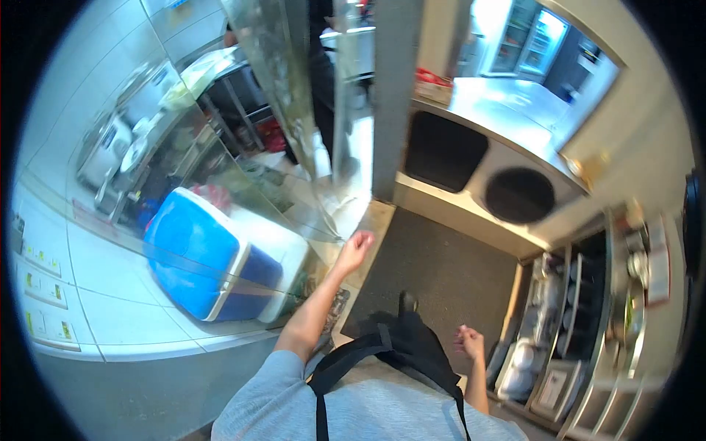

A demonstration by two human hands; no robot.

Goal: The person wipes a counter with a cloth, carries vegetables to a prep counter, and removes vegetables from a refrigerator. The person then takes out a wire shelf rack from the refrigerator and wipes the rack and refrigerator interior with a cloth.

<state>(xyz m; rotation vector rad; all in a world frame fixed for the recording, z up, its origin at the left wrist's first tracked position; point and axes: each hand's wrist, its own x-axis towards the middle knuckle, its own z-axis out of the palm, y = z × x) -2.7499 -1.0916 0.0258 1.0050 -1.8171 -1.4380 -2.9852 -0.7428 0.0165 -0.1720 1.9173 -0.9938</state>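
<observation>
My left hand (356,252) is held out ahead of me with its fingers curled in; nothing shows in it. Just beside it hang the clear plastic curtain strips (283,88), whose lower ends come close to my fingers. I cannot tell whether they touch. My right hand (468,341) is low at my right side, its fingers loosely bent and a little apart, holding nothing. Below and between the hands are my black apron (401,345) and the dark floor mat (441,264).
A blue and white cooler box (195,253) stands on the white tiled counter (110,316) at left. Ahead, a steel counter (507,103) sits above two dark openings. Shelves of dishes (540,323) line the right. Behind the curtain stands a person in dark clothes (321,81).
</observation>
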